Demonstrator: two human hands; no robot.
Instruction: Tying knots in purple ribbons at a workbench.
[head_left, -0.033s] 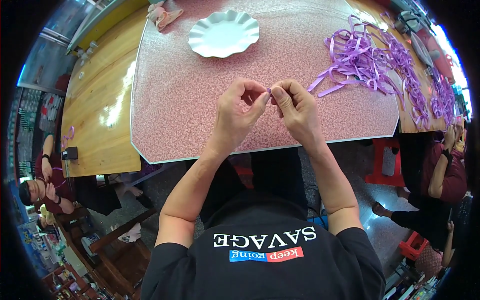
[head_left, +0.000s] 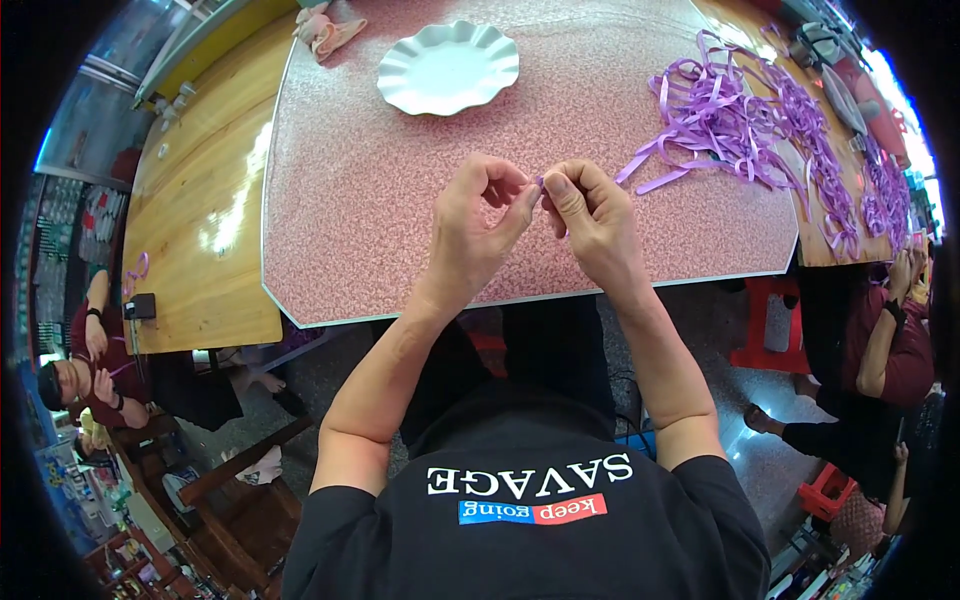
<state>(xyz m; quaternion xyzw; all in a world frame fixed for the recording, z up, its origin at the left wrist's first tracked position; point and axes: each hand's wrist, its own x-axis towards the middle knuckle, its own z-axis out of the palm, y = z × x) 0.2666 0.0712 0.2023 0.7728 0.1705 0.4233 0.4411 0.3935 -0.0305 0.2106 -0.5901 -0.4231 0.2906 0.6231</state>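
Note:
Above the near half of the pink speckled table (head_left: 390,170), my two hands meet fingertip to fingertip. Pinched between them is a tiny piece of purple ribbon (head_left: 539,182), mostly covered by the fingers. My left hand (head_left: 477,225) holds it with thumb and forefinger, its other fingers curled. My right hand (head_left: 598,222) grips the same piece from the other side, thumb on top. Right of my hands lies a loose, tangled heap of purple ribbon (head_left: 715,115). Beyond them, a white plate with a wavy rim (head_left: 450,68) rests on the table.
A crumpled pale pink cloth (head_left: 325,32) lies at the far left corner. Yellow wooden tables (head_left: 190,230) flank mine; more ribbon (head_left: 830,180) spreads over the right one. People sit at both sides. A red stool (head_left: 770,325) stands below the table at right, a wooden chair (head_left: 240,500) at left.

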